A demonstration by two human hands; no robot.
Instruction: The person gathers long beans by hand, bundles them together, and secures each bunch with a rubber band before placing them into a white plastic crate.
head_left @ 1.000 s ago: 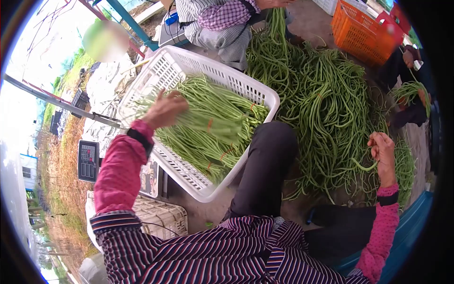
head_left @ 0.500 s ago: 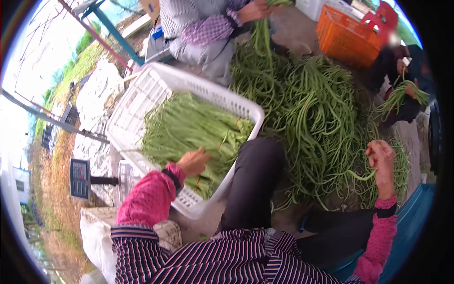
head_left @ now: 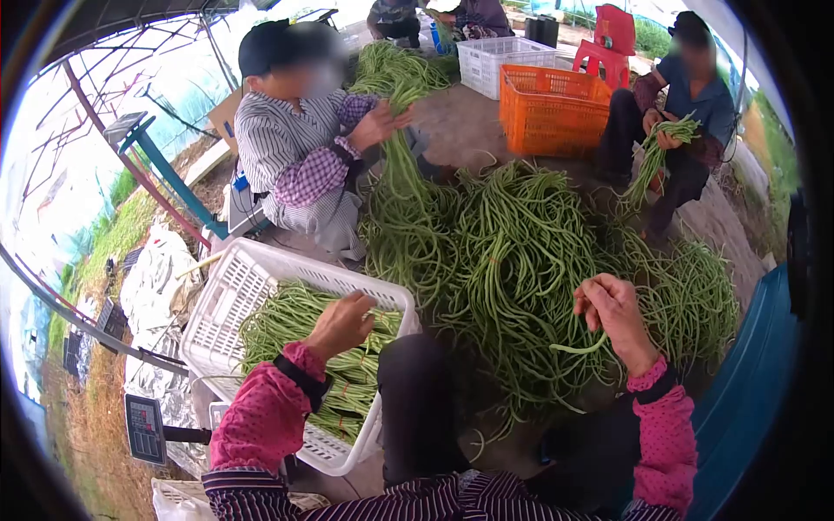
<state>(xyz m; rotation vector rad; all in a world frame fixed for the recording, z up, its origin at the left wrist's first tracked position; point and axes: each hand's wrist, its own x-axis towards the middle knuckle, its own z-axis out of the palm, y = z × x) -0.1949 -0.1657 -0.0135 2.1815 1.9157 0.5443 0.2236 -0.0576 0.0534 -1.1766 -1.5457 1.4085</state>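
My left hand (head_left: pixel 341 324) hovers over the white plastic crate (head_left: pixel 391 300), its fingers loosely bent and apart with nothing visible in them. Inside that crate lie green long beans (head_left: pixel 291 323), tied in bundles with thin reddish bands. On the right, my right hand (head_left: pixel 611 314) is raised above a big heap of loose long beans (head_left: pixel 521 252). Its fingers are curled in, and a single long bean (head_left: pixel 578 349) sticks out below them; the part inside the palm is hidden.
A person (head_left: pixel 300 148) at the left holds long beans over the heap. Another person (head_left: pixel 682 113) holds a bunch at the right. Orange crate (head_left: pixel 556 113), white crate (head_left: pixel 486 65) and red chair (head_left: pixel 608 43) stand behind. A scale display (head_left: pixel 145 430) is beside my crate.
The view has tilted up, showing more of the other people and the background. My left hand has lifted off the bundled beans. My right hand still has the bean.
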